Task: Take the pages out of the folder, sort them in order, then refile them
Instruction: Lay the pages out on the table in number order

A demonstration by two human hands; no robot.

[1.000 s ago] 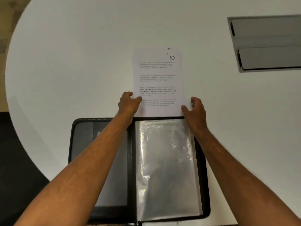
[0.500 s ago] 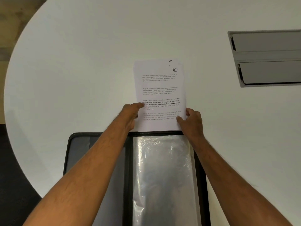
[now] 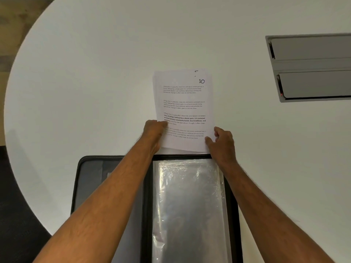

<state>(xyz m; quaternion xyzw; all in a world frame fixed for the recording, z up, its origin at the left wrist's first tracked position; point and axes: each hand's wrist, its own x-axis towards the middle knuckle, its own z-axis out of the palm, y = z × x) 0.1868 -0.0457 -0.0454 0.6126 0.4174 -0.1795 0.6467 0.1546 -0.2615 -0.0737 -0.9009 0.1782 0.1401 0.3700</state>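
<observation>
A stack of printed pages (image 3: 183,103) lies on the white table just beyond the open black folder (image 3: 148,205). The top page is marked "10" at its upper right. My left hand (image 3: 153,131) grips the stack's lower left edge, thumb on top. My right hand (image 3: 221,141) pinches the lower right corner. The near edge of the stack is lifted slightly, showing several sheets. Clear plastic sleeves (image 3: 190,205) fill the folder's right half; I see no pages in the top sleeve.
The round white table (image 3: 95,82) curves away at the left, with wooden floor beyond. A grey recessed cable box (image 3: 311,67) with two flaps sits at the far right. A dark chair seat shows at the lower left.
Both hands have closed on the stack's lower corners, and its near edge has lifted a little. My head has tilted, so everything sits lower in view.
</observation>
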